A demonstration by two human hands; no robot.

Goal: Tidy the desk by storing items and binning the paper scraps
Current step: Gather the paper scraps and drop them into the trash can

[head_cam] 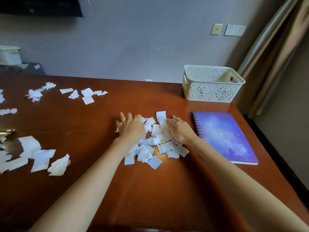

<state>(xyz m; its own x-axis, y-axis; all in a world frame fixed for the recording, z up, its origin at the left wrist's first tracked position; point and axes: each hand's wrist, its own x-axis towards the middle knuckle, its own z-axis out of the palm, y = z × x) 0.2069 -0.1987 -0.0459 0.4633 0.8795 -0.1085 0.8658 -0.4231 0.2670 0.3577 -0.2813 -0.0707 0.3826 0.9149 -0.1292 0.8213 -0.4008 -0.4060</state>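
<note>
- We see our left hand [131, 127] lying palm down on the 9 o'clock edge of a pile of paper scraps [150, 148]. Its grip is wide, with fingers spread and straight, holding nothing.
- Our right hand [181, 131] rests palm down on the 3 o'clock edge of the same pile. Its grip is also loose and wide, with the fingers lying flat over the scraps rather than pinching any.
- The pile sits near the middle of the brown worktop [150, 190], between our two hands.
- A purple spiral notebook [224, 136] lies flat just beside the pile at 3 o'clock, apart from our right hand.
- A white lattice basket [210, 91] stands upright at 1 o'clock, at the far corner of the worktop.
- More small scraps [85, 94] lie scattered at 10 o'clock, well apart from the pile.
- Larger torn sheets [38, 156] lie at 8 o'clock, near the left edge.
- A brown curtain [275, 56] hangs at 2 o'clock, beyond the basket.
</note>
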